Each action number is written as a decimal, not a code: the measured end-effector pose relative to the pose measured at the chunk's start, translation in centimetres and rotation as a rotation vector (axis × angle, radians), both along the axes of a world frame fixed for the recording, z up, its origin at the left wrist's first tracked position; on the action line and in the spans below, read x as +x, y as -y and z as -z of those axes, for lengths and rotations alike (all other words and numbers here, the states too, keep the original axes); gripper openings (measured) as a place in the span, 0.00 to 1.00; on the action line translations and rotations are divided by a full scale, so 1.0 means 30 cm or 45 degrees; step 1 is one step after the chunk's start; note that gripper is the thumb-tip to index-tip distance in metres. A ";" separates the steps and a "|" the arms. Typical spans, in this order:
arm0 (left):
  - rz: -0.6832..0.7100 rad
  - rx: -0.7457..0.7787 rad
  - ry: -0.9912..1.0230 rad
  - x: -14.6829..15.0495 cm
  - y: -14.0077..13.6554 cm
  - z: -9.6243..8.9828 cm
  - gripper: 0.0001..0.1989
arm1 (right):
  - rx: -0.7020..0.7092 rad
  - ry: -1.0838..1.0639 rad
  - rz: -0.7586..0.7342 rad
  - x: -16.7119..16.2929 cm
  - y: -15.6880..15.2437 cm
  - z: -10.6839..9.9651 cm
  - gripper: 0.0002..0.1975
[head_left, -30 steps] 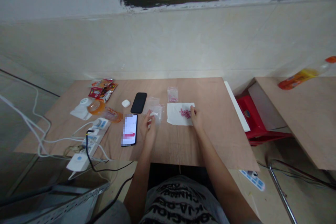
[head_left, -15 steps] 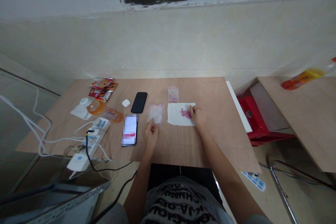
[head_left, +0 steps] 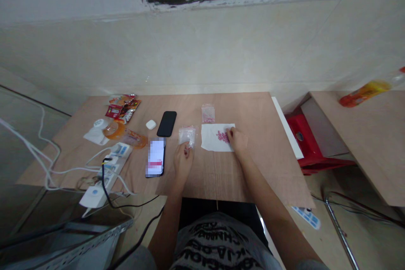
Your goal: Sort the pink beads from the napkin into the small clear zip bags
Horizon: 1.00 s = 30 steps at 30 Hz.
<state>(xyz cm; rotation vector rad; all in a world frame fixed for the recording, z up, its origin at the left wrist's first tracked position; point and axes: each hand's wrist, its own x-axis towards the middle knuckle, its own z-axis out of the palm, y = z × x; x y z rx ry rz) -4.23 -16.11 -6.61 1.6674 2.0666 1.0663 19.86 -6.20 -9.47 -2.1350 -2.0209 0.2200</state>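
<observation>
My left hand (head_left: pixel 184 161) is closed, its curled fingers at the lower edge of a clear zip bag (head_left: pixel 186 134) that looks creased and shiny. To the right lies a white sheet (head_left: pixel 209 137) with a small heap of pink beads (head_left: pixel 222 136) on it. My right hand (head_left: pixel 238 139) rests over the sheet's right side, thumb and forefinger pinched together at the edge of the heap. Whatever sits between those fingertips is too small to make out. Behind the sheet is a second zip bag (head_left: pixel 208 113) with some pink beads inside.
Left of the bag lie a lit phone (head_left: pixel 155 157), a dark phone (head_left: pixel 166 123) and a white case (head_left: pixel 151 124). Further left are an orange drink bottle (head_left: pixel 126 135), snack packets (head_left: pixel 122 109) and a power strip (head_left: pixel 107 175) with cables. Another bottle (head_left: pixel 367 93) lies on the right-hand table.
My left hand has moved slightly up onto the zip bag, which now looks more wrinkled. My right hand has shifted a little at the beads, still pinched.
</observation>
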 end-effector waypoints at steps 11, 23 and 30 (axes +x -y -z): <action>0.434 -0.142 -0.622 0.232 -0.286 -0.054 0.18 | -0.011 -0.014 -0.018 -0.004 -0.002 -0.006 0.22; 0.538 -0.177 -0.614 0.249 -0.424 0.046 0.23 | 0.044 -0.065 -0.073 -0.002 0.000 -0.004 0.20; 0.553 -0.139 -0.609 0.247 -0.415 0.045 0.22 | 0.135 -0.103 -0.107 0.001 0.008 -0.007 0.20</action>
